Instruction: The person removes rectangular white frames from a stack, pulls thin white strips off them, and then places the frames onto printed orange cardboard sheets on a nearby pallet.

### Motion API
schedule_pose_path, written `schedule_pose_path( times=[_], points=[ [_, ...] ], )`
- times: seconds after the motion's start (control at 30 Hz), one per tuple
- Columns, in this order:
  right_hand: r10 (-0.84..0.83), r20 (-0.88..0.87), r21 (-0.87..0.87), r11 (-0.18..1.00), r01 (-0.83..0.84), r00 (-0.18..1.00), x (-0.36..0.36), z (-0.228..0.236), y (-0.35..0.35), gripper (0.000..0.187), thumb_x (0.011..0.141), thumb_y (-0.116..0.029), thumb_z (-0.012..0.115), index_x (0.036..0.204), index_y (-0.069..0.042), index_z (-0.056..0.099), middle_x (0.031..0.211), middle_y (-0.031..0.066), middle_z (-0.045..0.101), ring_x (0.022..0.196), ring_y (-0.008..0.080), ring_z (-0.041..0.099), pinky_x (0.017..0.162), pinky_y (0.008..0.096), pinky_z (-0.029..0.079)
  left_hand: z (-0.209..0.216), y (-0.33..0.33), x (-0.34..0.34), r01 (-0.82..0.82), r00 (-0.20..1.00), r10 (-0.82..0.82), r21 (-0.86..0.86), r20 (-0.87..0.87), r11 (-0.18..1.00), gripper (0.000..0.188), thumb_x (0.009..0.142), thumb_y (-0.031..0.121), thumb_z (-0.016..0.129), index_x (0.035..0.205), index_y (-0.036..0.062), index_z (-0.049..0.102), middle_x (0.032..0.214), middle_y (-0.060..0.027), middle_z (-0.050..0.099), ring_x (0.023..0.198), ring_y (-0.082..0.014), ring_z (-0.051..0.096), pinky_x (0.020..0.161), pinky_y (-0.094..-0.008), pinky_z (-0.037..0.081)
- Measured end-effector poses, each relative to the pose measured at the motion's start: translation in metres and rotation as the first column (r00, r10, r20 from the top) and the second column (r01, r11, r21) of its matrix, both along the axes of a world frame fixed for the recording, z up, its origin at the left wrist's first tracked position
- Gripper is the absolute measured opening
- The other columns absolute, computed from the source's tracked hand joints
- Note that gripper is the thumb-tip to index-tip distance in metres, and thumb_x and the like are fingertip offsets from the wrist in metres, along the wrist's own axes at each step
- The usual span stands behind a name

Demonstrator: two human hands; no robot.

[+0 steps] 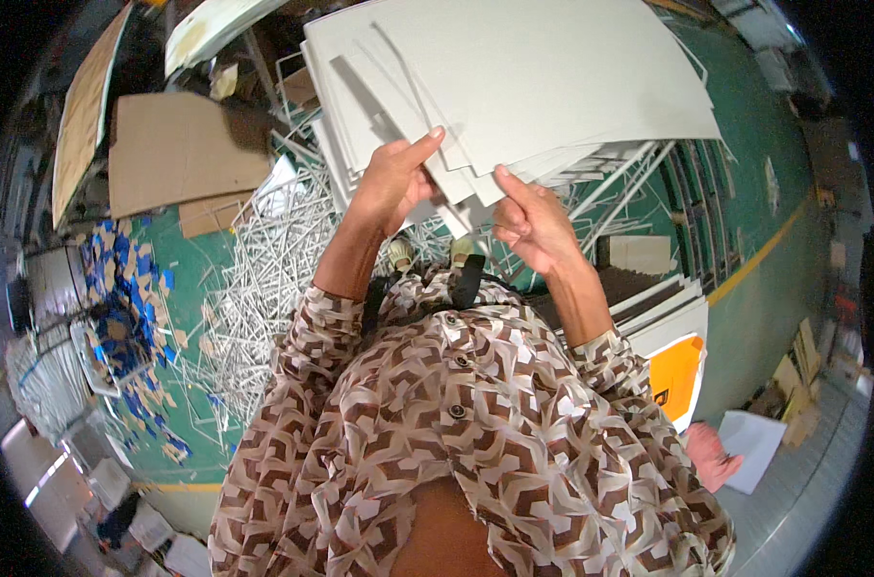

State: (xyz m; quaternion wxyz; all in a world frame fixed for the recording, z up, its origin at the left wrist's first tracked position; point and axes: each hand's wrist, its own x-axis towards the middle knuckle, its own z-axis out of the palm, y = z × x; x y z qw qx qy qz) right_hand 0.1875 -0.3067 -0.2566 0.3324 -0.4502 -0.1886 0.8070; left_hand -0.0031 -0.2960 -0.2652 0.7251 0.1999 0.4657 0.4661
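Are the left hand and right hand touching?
Apart: the head view shows corners of the white sheets in the gap between left hand and right hand.

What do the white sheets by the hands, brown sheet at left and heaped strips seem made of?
White sheets: probably smooth, matte paperboard; thin edges, no glare.
Brown sheet: likely cardboard, matte; flat tan face.
Heaped strips: perhaps paperboard or plastic, matte; slim, pale, too small to settle.

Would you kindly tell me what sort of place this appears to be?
Probably a workshop or factory floor, judging by the stacked white sheets, the heap of thin white strips and the green floor with its yellow line.
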Motion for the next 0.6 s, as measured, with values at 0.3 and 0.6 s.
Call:
schedule_pose_path(
  times=[0.3,0.6],
  points=[
    [0.171,0.313,0.158,0.961,-0.229,0.934,0.012,-0.008,-0.009,0.030,0.085,-0.030,0.063,0.085,-0.001,0.060,0.071,0.0069,0.055,0.064,0.0115,0.052,0.058,0.0230,0.045,-0.004,0.021,0.036,-0.232,0.912,0.264,-0.137,0.315,0.963,0.031,0.085,0.004,0.057,0.107,-0.0165,0.048,0.101,-0.0233,0.058,0.088,-0.0309,0.061,0.077,-0.0387,0.054],
    [0.004,0.812,0.527,0.426,-0.736,0.584,0.015,-0.026,-0.042,0.071,0.076,-0.007,0.068,0.133,-0.006,0.027,0.107,0.0173,0.045,0.098,0.0298,0.050,0.085,0.0365,0.044,0.030,0.035,0.026,-0.165,0.971,0.177,-0.086,0.161,0.983,0.030,0.084,0.002,0.056,0.106,-0.0167,0.049,0.103,-0.0239,0.058,0.090,-0.0310,0.061,0.077,-0.0390,0.055]
  ],
)
